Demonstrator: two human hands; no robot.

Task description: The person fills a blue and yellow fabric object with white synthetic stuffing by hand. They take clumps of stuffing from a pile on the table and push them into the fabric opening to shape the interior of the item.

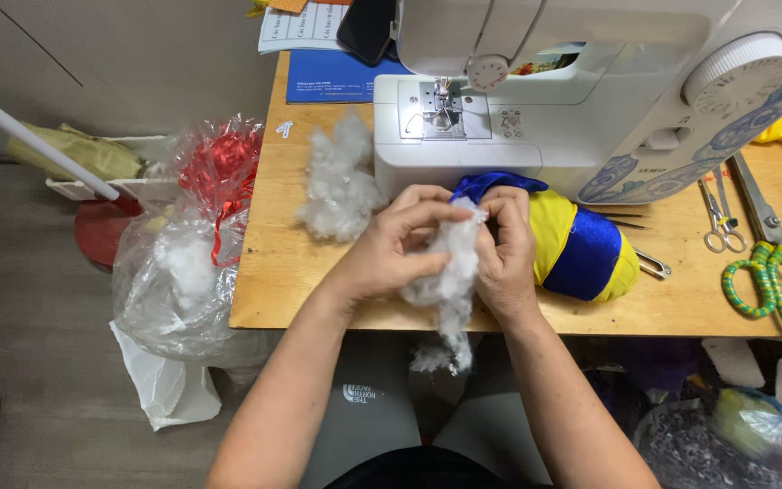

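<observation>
White stuffing wad (pixel 448 272) pinched between left hand (pixel 391 246) and right hand (pixel 504 258), at counter (pixel 319 290) edge.
Both grips closed on it beside the blue-yellow fabric piece (pixel 581 254); loose tail could be dropped if torn.

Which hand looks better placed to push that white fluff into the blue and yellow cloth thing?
Probably the right hand: it touches the blue and yellow pouch, beside its opening. The left hand grips the stuffing farther away.

stuffing (pixel 450 272): fluffy fibre | pouch (pixel 581 249): glossy satin cloth | table (pixel 291 272): matt wood
</observation>
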